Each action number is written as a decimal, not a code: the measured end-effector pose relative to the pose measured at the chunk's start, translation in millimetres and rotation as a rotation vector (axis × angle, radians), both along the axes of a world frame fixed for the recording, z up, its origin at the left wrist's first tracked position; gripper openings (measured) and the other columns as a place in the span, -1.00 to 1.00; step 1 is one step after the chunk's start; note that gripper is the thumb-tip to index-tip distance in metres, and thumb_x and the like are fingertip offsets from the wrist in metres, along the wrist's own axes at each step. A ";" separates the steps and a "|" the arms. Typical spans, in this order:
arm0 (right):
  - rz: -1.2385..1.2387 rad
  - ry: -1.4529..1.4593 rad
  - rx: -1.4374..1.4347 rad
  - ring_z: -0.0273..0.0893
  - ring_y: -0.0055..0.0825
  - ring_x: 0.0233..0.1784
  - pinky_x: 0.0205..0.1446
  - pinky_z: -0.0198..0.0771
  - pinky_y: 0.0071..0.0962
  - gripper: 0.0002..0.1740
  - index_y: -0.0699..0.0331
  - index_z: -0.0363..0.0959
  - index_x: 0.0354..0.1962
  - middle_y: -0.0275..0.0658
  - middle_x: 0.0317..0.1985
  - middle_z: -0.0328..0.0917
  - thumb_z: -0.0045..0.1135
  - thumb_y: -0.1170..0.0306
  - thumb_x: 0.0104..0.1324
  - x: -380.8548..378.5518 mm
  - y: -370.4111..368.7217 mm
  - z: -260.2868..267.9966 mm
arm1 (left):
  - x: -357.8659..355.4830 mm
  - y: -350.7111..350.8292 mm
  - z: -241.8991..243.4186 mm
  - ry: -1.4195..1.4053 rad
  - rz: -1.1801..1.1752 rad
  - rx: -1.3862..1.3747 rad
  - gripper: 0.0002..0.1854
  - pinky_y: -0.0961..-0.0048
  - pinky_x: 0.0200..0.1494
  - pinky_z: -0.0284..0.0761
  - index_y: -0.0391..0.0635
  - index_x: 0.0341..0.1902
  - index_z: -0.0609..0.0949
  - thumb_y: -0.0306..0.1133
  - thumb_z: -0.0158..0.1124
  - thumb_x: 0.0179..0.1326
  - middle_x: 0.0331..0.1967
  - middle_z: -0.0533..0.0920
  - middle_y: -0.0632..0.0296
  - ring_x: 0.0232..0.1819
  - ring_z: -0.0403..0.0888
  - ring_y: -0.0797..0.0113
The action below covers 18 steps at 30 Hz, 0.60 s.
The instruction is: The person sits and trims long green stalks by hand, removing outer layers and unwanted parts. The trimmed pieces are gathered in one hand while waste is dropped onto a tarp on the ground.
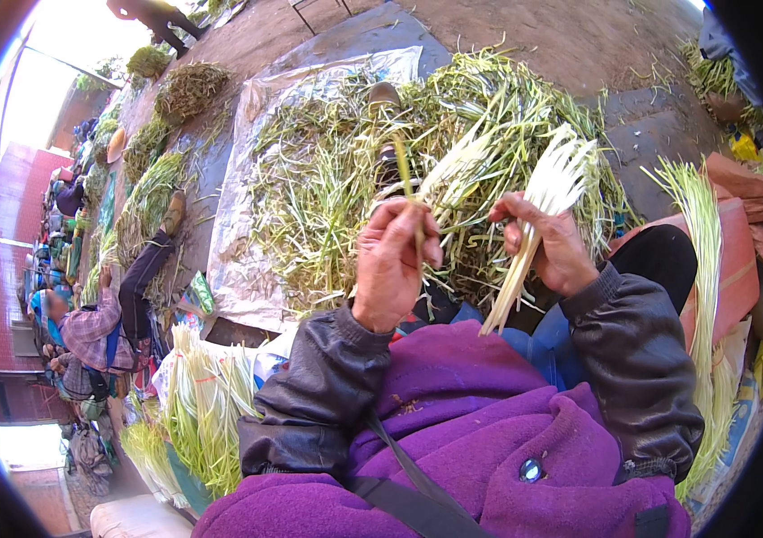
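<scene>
My left hand point(395, 249) pinches a thin yellowish stalk point(405, 168) between thumb and fingers, its tip pointing away from me. To its right, my right hand point(543, 235) grips a bundle of pale stalks point(556, 175), held tilted, with the white ends up and away and the other ends near my lap. Beyond both hands lies a large loose heap of green and yellowing stalks point(314, 195). Another pale bunch point(462, 161) rests on the heap between my hands.
A whitish plastic sheet point(236, 222) lies under the heap. Long stalks point(701, 255) rest over a reddish sack point(738, 262) at right. Tied bundles point(206, 397) stand at lower left. A seated person point(95, 329) and more heaps point(152, 181) are further left; another person point(159, 20) stands at top left.
</scene>
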State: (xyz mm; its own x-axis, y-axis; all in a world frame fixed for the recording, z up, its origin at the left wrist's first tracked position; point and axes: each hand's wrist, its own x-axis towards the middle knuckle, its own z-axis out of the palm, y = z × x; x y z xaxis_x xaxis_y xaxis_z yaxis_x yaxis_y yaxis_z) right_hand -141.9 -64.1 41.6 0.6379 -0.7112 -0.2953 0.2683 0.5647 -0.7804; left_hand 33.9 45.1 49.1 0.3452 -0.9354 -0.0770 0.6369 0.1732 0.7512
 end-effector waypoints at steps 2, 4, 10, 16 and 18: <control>0.058 -0.047 -0.016 0.37 -0.70 -0.58 -0.51 0.32 -0.68 -0.75 0.34 0.41 -0.18 -0.24 -0.29 0.53 0.13 0.35 0.27 3.1 6.7 1.1 | -15.1 -0.9 -5.3 -0.069 -0.017 0.073 -0.87 0.58 -0.54 0.43 -0.18 -0.24 0.54 -0.39 0.07 0.31 -0.47 0.56 0.23 -0.59 0.48 0.50; 0.026 0.055 -0.038 0.36 -0.69 -0.58 -0.50 0.31 -0.67 -0.71 0.34 0.40 -0.16 -0.32 -0.38 0.48 0.17 0.35 0.24 6.9 12.7 4.5 | -27.6 -2.4 -8.2 -0.166 -0.033 0.105 -0.86 0.67 -0.57 0.37 -0.17 -0.22 0.56 -0.38 0.08 0.31 -0.52 0.55 0.31 -0.61 0.45 0.59; 0.001 0.105 -0.103 0.35 -0.69 -0.60 -0.50 0.25 -0.67 -0.81 0.27 0.41 -0.28 -0.42 -0.58 0.40 0.20 0.37 0.22 9.0 17.8 8.0 | -36.7 -1.5 -10.6 -0.277 -0.133 0.142 -0.82 0.67 -0.54 0.39 -0.23 -0.15 0.55 -0.38 0.07 0.33 -0.51 0.55 0.36 -0.58 0.45 0.64; -0.123 0.010 -0.135 0.34 -0.70 -0.56 -0.47 0.23 -0.64 -0.78 0.28 0.43 -0.26 -0.41 -0.60 0.39 0.14 0.30 0.27 8.4 16.9 4.6 | -29.8 -0.3 -16.6 -0.457 -0.108 0.162 -0.88 0.68 -0.54 0.33 -0.20 -0.24 0.48 -0.40 0.04 0.34 -0.54 0.46 0.41 -0.61 0.38 0.66; -0.138 -0.038 -0.126 0.34 -0.71 -0.55 -0.47 0.25 -0.66 -0.77 0.29 0.43 -0.24 -0.40 -0.59 0.39 0.13 0.29 0.28 6.3 12.1 5.2 | -25.2 1.4 -18.4 -0.641 -0.067 0.153 -0.89 0.66 -0.55 0.31 -0.20 -0.24 0.46 -0.41 0.03 0.34 -0.54 0.44 0.42 -0.59 0.36 0.66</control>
State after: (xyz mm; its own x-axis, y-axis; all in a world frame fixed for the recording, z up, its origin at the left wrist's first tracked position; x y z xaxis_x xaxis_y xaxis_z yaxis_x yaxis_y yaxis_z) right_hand -135.6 -52.0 46.9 0.5405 -0.8227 -0.1762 0.3673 0.4192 -0.8303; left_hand 8.7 46.5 30.7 0.3085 -0.9512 -0.0088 0.0610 0.0106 0.9981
